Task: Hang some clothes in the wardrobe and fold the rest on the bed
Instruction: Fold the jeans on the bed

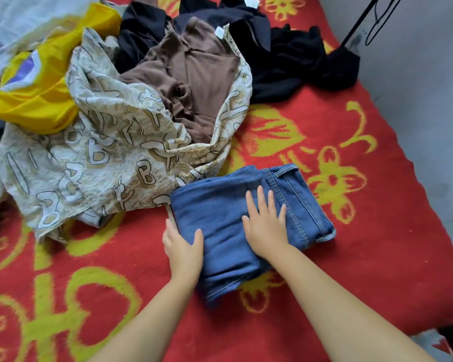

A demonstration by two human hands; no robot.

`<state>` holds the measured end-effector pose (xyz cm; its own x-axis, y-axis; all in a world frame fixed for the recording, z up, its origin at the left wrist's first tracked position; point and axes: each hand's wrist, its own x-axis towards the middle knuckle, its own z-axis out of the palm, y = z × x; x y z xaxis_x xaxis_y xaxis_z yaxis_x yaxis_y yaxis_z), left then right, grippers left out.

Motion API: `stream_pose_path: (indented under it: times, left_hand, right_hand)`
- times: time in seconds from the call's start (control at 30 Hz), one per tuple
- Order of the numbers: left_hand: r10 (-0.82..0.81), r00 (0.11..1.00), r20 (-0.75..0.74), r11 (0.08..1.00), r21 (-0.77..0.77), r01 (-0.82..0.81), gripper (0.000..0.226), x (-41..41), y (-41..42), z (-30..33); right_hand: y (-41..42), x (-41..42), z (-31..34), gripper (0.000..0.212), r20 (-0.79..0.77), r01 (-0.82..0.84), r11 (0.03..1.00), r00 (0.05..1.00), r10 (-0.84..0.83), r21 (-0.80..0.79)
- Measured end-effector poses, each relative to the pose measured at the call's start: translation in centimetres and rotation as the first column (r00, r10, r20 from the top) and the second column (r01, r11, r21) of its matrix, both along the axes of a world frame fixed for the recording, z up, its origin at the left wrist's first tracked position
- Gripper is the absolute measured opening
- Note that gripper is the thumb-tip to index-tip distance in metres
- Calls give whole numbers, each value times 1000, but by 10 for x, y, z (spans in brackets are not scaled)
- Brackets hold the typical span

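- My right hand [266, 226] lies flat, fingers straight and spread, pressing the top of the folded blue jeans [236, 226]; my left hand [182, 246] cups their left edge, thumb on top of the denim, fingers along the side.
- The jeans sit in a compact rectangle on the red and yellow blanket [364, 231] of the bed, near its front edge, waistband and belt loop to the right.
- Just behind them, touching their far corner, a cream patterned shirt [89, 163] sprawls with a brown garment [194, 82] on it; yellow [37, 100] and black clothes [298, 66] are heaped further back.
- The denim looks thick, fairly heavy and stiff enough to keep its fold; I judge it best lifted from both short sides, hands under the stack, so the layers do not slide apart.
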<state>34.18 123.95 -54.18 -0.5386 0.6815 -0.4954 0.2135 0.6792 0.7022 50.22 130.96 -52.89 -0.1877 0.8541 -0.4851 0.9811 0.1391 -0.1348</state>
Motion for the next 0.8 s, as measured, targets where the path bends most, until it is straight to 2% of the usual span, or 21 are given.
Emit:
stream_pose_path:
  times: [0.03,0.1,0.2,0.27,0.37,0.5,0.6,0.7,0.77,0.8]
  left_hand:
    - [146,969,197,989,-39,-141,75,-6,2,1]
    - [260,860,438,966,-117,-233,65,-19,8,3]
    - [192,749,635,981,-107,-160,23,-32,20,10]
    - [59,766,640,998,-36,-47,15,-37,21,18]
    - [-75,832,550,997,29,70,22,-37,14,34]
    - [-63,824,563,995,-26,94,26,-34,5,52]
    - [-98,810,578,991,-20,134,31,-32,8,62]
    - [-142,805,576,986,8,168,23,-33,9,65]
    - [-217,851,479,969,1,247,36,-31,3,65]
    - [-298,893,338,947,-8,320,48,-30,-2,64]
  right_hand:
    - [-7,-11,6,67,-29,29,999,999,-29,-15]
    - [-37,-37,14,83,-74,12,998,997,-16,-56]
    - [-94,-73,13,113,-16,-38,995,999,37,-91]
    - [-117,-86,11,120,58,27,998,998,-24,-53]
    - [-126,-89,21,113,25,177,980,983,-180,94]
    - [-128,-86,33,113,-35,279,955,960,-277,97]
    - [-114,-86,39,112,-19,360,928,933,-360,93]
    - [-90,-83,40,100,-37,376,926,926,-375,26]
    - [-74,-76,45,86,-114,347,938,931,-346,-17]
    - [-67,-71,49,82,-138,326,945,935,-328,-37]
